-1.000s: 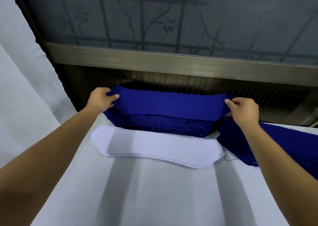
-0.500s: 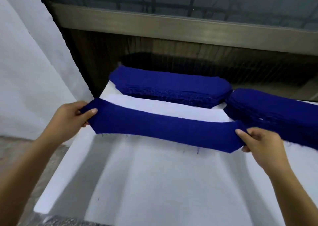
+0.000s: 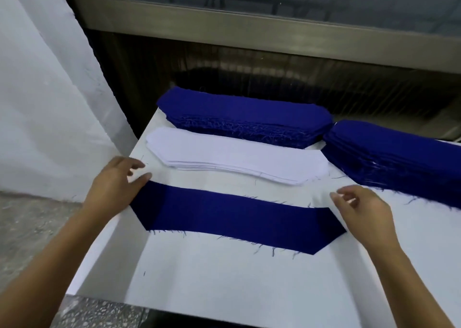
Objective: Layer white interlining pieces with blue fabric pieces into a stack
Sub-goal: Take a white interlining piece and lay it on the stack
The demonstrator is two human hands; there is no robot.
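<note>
One long blue fabric piece (image 3: 234,215) lies flat on the white table (image 3: 224,285), near me. My left hand (image 3: 117,185) hovers over its left end with fingers spread and relaxed, holding nothing. My right hand (image 3: 361,210) is above its right end, fingers loosely bent, also holding nothing. Behind the piece lies a stack of white interlining pieces (image 3: 234,160). Further back sits a thick stack of blue fabric pieces (image 3: 244,118).
A second stack of blue pieces (image 3: 399,158) sits at the right, reaching the frame edge. A dark wall and a metal window ledge (image 3: 249,28) rise behind the table. The table's left edge drops to a speckled floor (image 3: 32,227).
Both hands carried the blue piece from the back stack toward me, laid it flat on the table and let go of its ends.
</note>
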